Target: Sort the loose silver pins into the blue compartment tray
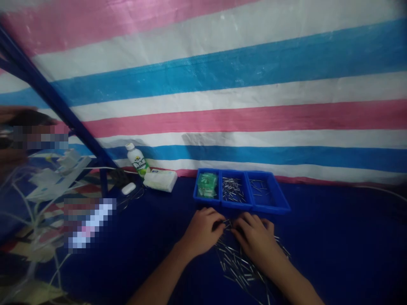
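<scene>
My left hand (202, 232) is closed in a pinch on the ends of a few thin metal rods (227, 224). Facing it, my right hand (258, 238) has its fingertips closed at the other end of those rods. Beneath and in front of both hands, a loose pile of slim silvery rods (237, 263) spreads over the blue table; part of it is hidden under my right hand and forearm. Just beyond my fingers stands a blue tray (271, 208) with three compartments. Green packets (207, 184) fill the left one, many rods (233, 189) the middle one, and several rods (259, 187) lie in the right one.
Left of the tray are a tissue pack (161, 180), a white bottle (137, 159), a small white case (129, 188) and dark scissors-like handles (135, 195). A blue metal post (79, 127) and tangled white cables (34, 203) stand farther left. A striped sheet (222, 72) hangs behind.
</scene>
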`<state>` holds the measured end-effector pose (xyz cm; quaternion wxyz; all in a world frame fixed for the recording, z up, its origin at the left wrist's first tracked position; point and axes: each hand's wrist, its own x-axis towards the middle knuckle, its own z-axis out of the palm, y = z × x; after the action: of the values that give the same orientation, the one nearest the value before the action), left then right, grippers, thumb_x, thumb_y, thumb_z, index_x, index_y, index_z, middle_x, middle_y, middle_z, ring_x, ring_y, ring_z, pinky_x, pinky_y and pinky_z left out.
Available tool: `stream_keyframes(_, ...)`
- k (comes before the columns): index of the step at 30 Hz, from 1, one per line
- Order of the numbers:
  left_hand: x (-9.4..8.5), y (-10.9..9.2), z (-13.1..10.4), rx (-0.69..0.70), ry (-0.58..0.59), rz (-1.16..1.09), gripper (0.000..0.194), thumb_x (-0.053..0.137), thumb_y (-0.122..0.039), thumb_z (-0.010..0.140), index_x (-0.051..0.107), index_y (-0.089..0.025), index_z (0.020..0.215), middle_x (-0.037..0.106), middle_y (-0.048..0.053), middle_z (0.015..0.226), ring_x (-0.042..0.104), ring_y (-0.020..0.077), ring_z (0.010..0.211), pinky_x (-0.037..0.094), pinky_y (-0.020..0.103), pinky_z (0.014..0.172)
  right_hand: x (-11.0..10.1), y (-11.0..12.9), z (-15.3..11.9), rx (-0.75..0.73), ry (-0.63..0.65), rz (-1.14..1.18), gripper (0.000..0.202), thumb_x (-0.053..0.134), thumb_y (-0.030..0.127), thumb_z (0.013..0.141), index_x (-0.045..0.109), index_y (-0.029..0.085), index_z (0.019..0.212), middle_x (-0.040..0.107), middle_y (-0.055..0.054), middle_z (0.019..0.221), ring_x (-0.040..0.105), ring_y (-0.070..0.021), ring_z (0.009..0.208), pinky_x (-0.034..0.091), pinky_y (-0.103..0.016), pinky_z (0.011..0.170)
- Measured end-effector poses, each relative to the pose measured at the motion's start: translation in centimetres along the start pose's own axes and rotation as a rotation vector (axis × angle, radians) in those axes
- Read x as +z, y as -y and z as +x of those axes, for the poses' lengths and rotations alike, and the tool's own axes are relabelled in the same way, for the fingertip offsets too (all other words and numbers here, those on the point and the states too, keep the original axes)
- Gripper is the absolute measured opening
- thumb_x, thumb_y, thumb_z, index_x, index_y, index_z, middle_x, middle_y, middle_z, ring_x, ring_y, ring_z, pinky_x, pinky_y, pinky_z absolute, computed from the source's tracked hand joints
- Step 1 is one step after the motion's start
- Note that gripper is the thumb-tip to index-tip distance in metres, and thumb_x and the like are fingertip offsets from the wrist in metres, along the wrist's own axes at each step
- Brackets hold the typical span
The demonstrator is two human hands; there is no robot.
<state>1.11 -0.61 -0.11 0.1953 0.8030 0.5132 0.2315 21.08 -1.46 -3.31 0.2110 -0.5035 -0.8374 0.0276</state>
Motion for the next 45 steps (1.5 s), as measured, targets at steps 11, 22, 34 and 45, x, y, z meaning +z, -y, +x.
stream_keyframes(11, -0.18, -0.10, 0.09, -0.007, 0.008, 0.002, 0.014, 0.064, -0.021, 0.090, 0.073, -0.023, 0.101, 0.071, 0.002, 0.101, 0.063, 0.0193, 0.099, 0.045, 0.035, 0.089, -0.21, 0.17, -0.02, -0.009, -0.042, -0.018, 0.020, 0.044, 0.024, 0.099, 0.063, 0.023, 0.091, 0.064, -0.007, 0.096, 0.058, -0.0246, 0.089, 0.038, -0.045, 0.083)
stream_keyframes(22, -0.04, 0.12, -0.06, 0.011, 0.001, 0.008, 0.016, 0.065, -0.020, 0.089, 0.073, -0.024, 0.103, 0.071, 0.000, 0.102, 0.062, 0.0199, 0.099, 0.045, 0.036, 0.090, 0.20, -0.13, -0.06, -0.006, -0.006, -0.019, 0.017, 0.046, 0.025, 0.099, 0.062, 0.025, 0.093, 0.063, -0.007, 0.097, 0.058, -0.0254, 0.090, 0.035, -0.049, 0.084)
stream_keyframes(34, 0.00, 0.06, -0.13, 0.018, -0.002, 0.023, 0.015, 0.065, -0.022, 0.089, 0.072, -0.024, 0.103, 0.071, 0.001, 0.103, 0.062, 0.0205, 0.099, 0.044, 0.037, 0.089, 0.59, -0.38, -0.12, -0.004, -0.003, -0.008, 0.014, 0.049, 0.024, 0.099, 0.062, 0.025, 0.095, 0.064, -0.006, 0.099, 0.058, -0.0262, 0.092, 0.034, -0.049, 0.084)
stream_keyframes(45, -0.06, 0.31, 0.03, 0.040, 0.014, 0.031, 0.015, 0.065, -0.020, 0.090, 0.073, -0.024, 0.102, 0.071, 0.001, 0.102, 0.062, 0.0199, 0.098, 0.045, 0.036, 0.088, -0.12, 0.01, 0.13, 0.010, 0.016, 0.012, 0.013, 0.050, 0.023, 0.098, 0.062, 0.023, 0.094, 0.063, -0.007, 0.099, 0.057, -0.0264, 0.093, 0.033, -0.047, 0.085)
